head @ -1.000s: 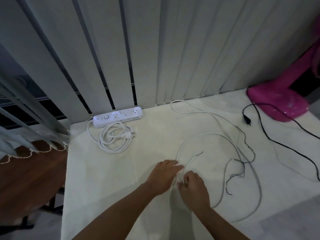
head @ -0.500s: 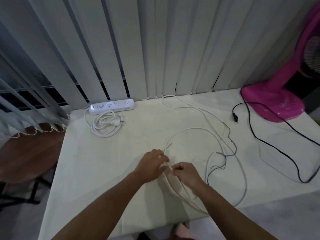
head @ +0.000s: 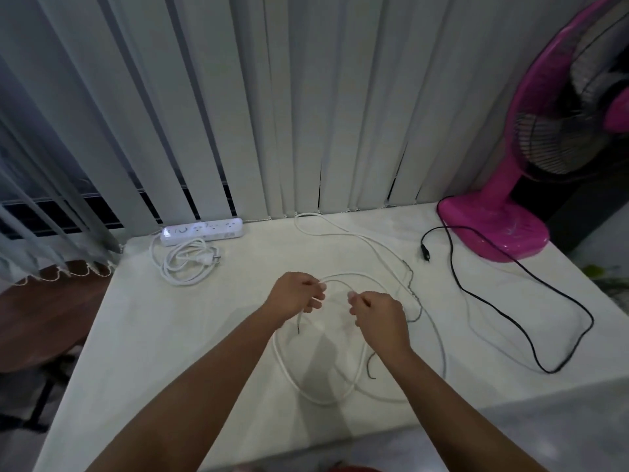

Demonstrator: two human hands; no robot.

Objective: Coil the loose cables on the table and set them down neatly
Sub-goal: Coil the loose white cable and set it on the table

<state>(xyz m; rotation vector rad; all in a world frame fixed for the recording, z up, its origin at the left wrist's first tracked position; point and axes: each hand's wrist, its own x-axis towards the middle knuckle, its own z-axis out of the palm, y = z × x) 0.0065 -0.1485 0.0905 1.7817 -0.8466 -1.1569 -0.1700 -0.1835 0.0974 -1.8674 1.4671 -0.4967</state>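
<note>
A long white cable (head: 374,245) runs from the blinds at the back across the white table (head: 136,335) to my hands. My left hand (head: 294,294) pinches it at the fingertips, and a short dark-tipped end hangs below that hand. My right hand (head: 377,313) grips the same cable a hand's width to the right. Between and below both hands a loop of the cable (head: 289,376) hangs down onto the table. More of it curves loosely around to the right of my right hand.
A white power strip (head: 204,229) with its coiled cord (head: 183,267) lies at the back left. A pink fan (head: 493,229) stands at the back right, its black cord (head: 510,308) trailing across the table. Vertical blinds close off the back edge. A brown chair (head: 41,318) stands left of the table.
My hands have risen and moved apart, drawing the white cable into a larger loop that hangs between them. The view has tilted up and shows more of the fan.
</note>
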